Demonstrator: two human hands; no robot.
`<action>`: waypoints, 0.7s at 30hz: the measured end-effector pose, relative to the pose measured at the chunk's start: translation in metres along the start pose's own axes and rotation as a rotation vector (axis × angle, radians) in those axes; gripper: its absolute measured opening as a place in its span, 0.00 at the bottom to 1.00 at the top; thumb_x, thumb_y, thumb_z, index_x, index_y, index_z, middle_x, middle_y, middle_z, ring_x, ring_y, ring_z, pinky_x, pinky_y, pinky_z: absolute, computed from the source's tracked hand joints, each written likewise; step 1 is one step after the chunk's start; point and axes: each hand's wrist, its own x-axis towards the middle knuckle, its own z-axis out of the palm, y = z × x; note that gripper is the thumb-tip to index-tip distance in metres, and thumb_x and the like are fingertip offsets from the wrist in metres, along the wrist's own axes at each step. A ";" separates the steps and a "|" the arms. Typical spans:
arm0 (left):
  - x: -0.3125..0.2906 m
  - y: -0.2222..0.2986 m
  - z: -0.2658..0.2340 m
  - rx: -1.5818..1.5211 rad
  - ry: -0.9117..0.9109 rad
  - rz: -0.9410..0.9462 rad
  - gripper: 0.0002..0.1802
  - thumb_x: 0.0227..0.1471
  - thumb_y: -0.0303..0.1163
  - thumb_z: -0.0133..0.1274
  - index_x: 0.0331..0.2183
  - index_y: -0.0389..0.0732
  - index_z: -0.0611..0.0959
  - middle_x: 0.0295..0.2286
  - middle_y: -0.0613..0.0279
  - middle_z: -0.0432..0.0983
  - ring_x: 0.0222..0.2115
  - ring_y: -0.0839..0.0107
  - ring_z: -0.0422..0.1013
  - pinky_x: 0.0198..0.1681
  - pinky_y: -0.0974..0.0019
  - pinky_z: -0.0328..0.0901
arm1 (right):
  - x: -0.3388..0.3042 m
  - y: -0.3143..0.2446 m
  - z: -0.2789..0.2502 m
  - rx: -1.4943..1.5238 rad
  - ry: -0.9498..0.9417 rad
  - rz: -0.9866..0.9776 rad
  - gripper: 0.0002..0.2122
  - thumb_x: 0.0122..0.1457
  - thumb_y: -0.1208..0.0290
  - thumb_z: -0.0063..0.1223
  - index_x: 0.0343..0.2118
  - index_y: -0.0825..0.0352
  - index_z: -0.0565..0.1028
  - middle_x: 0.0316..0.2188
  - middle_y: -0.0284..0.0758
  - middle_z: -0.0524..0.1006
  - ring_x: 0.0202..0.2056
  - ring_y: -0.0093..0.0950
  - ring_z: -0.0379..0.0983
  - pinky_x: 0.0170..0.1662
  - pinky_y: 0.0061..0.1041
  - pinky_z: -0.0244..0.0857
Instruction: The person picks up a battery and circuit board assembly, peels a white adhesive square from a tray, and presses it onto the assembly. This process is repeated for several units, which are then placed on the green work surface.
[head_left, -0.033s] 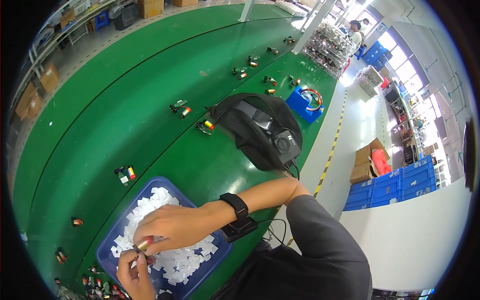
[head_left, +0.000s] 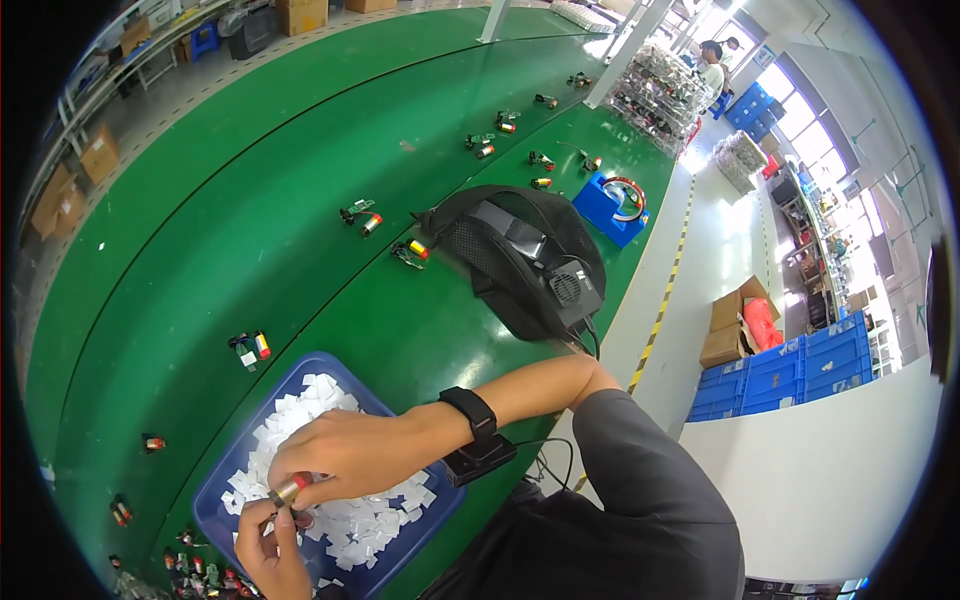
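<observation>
A small gold-and-red cylinder (head_left: 289,489) with a dark end sits in the closed fingers of my right hand (head_left: 345,452), over the blue tray. My left hand (head_left: 272,550) is just below, its thumb and forefinger pinched together by the cylinder's dark end. What lies between those left fingertips is too small and covered to make out. Beneath both hands the blue tray (head_left: 208,497) holds a heap of small white pieces (head_left: 365,530), like cut slips. A dark roundish bit (head_left: 304,520) shows beside the left fingertips.
Similar cylinders with green circuit boards (head_left: 250,350) lie along the green surface, with a pile (head_left: 200,575) at lower left. A black mesh bag (head_left: 540,260) holds dark devices. Beyond it stands a blue holder (head_left: 610,215) with a ring. Blue crates (head_left: 785,370) are at right.
The cylinder in my right hand has tilted slightly between the fingers, showing more of its red band. Both hands stay in nearly the same place.
</observation>
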 end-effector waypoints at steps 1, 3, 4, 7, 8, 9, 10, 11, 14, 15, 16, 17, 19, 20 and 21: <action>0.000 0.002 0.003 0.019 -0.004 -0.005 0.06 0.64 0.26 0.46 0.38 0.32 0.72 0.33 0.60 0.72 0.27 0.77 0.71 0.30 0.72 0.71 | -0.001 0.000 0.001 0.004 -0.001 0.001 0.12 0.58 0.64 0.60 0.38 0.66 0.76 0.38 0.35 0.76 0.40 0.35 0.75 0.34 0.36 0.68; -0.001 0.007 0.008 0.039 -0.005 -0.014 0.07 0.65 0.27 0.45 0.38 0.32 0.72 0.33 0.60 0.72 0.27 0.78 0.70 0.29 0.73 0.71 | -0.002 -0.001 0.004 -0.064 0.126 -0.102 0.10 0.55 0.67 0.61 0.36 0.66 0.77 0.35 0.35 0.75 0.39 0.36 0.73 0.38 0.36 0.68; -0.002 0.011 0.009 0.023 -0.019 -0.032 0.07 0.65 0.28 0.45 0.38 0.33 0.72 0.34 0.60 0.72 0.29 0.78 0.70 0.31 0.71 0.70 | -0.002 -0.002 0.005 -0.097 0.188 -0.154 0.09 0.54 0.69 0.61 0.35 0.67 0.77 0.33 0.35 0.74 0.39 0.36 0.72 0.39 0.37 0.67; 0.000 0.017 0.013 -0.013 -0.051 -0.066 0.08 0.65 0.30 0.44 0.37 0.33 0.72 0.35 0.60 0.72 0.32 0.77 0.69 0.35 0.68 0.69 | -0.004 -0.004 0.002 -0.105 0.183 -0.172 0.08 0.52 0.70 0.63 0.33 0.65 0.77 0.32 0.32 0.73 0.39 0.35 0.71 0.39 0.34 0.67; 0.001 0.015 0.013 -0.041 -0.078 -0.067 0.09 0.64 0.31 0.45 0.37 0.34 0.72 0.36 0.60 0.72 0.34 0.76 0.68 0.38 0.67 0.68 | -0.004 -0.003 0.001 -0.111 0.180 -0.183 0.07 0.52 0.71 0.63 0.33 0.64 0.77 0.32 0.31 0.73 0.39 0.34 0.70 0.39 0.33 0.67; 0.004 0.014 0.011 -0.069 -0.105 -0.067 0.09 0.63 0.32 0.45 0.37 0.34 0.72 0.37 0.60 0.72 0.36 0.75 0.68 0.41 0.66 0.66 | -0.005 -0.002 0.000 -0.110 0.179 -0.182 0.07 0.52 0.71 0.63 0.33 0.64 0.77 0.32 0.31 0.73 0.39 0.34 0.70 0.39 0.33 0.67; 0.005 0.013 0.010 -0.098 -0.132 -0.070 0.10 0.62 0.33 0.46 0.37 0.35 0.72 0.37 0.60 0.72 0.38 0.75 0.67 0.44 0.65 0.64 | -0.006 -0.001 0.000 -0.133 0.168 -0.211 0.07 0.52 0.72 0.63 0.32 0.64 0.76 0.33 0.30 0.72 0.39 0.33 0.69 0.35 0.31 0.67; 0.007 0.013 0.008 -0.099 -0.132 -0.072 0.10 0.62 0.33 0.46 0.37 0.35 0.72 0.37 0.60 0.72 0.38 0.75 0.67 0.44 0.65 0.64 | -0.006 -0.001 -0.001 -0.156 0.157 -0.240 0.07 0.52 0.73 0.63 0.32 0.63 0.75 0.34 0.29 0.71 0.40 0.31 0.69 0.32 0.30 0.67; 0.012 0.017 0.002 -0.730 -0.279 -0.167 0.12 0.59 0.34 0.49 0.40 0.36 0.73 0.39 0.60 0.72 0.42 0.72 0.66 0.49 0.64 0.58 | -0.009 -0.004 -0.002 -0.177 0.142 -0.314 0.07 0.53 0.74 0.62 0.31 0.62 0.74 0.34 0.28 0.70 0.41 0.30 0.68 0.29 0.28 0.67; 0.010 0.018 0.002 -0.730 -0.279 -0.170 0.12 0.59 0.34 0.49 0.40 0.36 0.73 0.39 0.60 0.72 0.42 0.72 0.66 0.49 0.64 0.58 | -0.010 -0.006 -0.002 -0.173 0.138 -0.360 0.06 0.53 0.73 0.62 0.31 0.62 0.74 0.34 0.27 0.70 0.41 0.30 0.68 0.30 0.28 0.67; 0.008 0.019 0.003 -0.819 -0.241 -0.229 0.13 0.59 0.35 0.49 0.41 0.36 0.73 0.39 0.59 0.72 0.42 0.72 0.66 0.49 0.64 0.58 | -0.010 -0.007 -0.002 -0.170 0.133 -0.406 0.06 0.53 0.73 0.61 0.30 0.61 0.73 0.33 0.27 0.70 0.40 0.30 0.68 0.30 0.27 0.67; 0.006 0.021 0.004 -0.907 -0.201 -0.288 0.14 0.59 0.35 0.49 0.42 0.36 0.73 0.39 0.59 0.72 0.43 0.71 0.67 0.49 0.64 0.58 | -0.011 -0.007 -0.003 -0.168 0.134 -0.404 0.06 0.53 0.73 0.61 0.30 0.61 0.73 0.33 0.27 0.70 0.40 0.30 0.68 0.30 0.27 0.67; 0.004 0.024 0.010 -0.994 -0.161 -0.351 0.16 0.58 0.36 0.50 0.44 0.36 0.73 0.40 0.58 0.72 0.43 0.71 0.67 0.49 0.65 0.58 | -0.011 -0.005 -0.004 -0.235 0.199 -0.460 0.06 0.52 0.73 0.60 0.29 0.61 0.73 0.30 0.27 0.70 0.40 0.29 0.68 0.29 0.26 0.67; 0.005 0.029 0.015 -0.846 -0.109 -0.280 0.16 0.58 0.35 0.50 0.44 0.35 0.73 0.38 0.58 0.72 0.41 0.71 0.69 0.47 0.65 0.61 | -0.011 -0.005 -0.005 -0.268 0.232 -0.487 0.05 0.52 0.73 0.60 0.29 0.61 0.73 0.29 0.26 0.70 0.40 0.29 0.68 0.29 0.26 0.67; 0.006 0.033 0.019 -0.698 -0.059 -0.209 0.16 0.58 0.34 0.50 0.45 0.34 0.73 0.37 0.57 0.73 0.39 0.71 0.70 0.45 0.65 0.63 | -0.012 -0.006 -0.006 -0.266 0.234 -0.484 0.05 0.52 0.73 0.60 0.29 0.61 0.73 0.29 0.26 0.70 0.40 0.29 0.68 0.29 0.26 0.67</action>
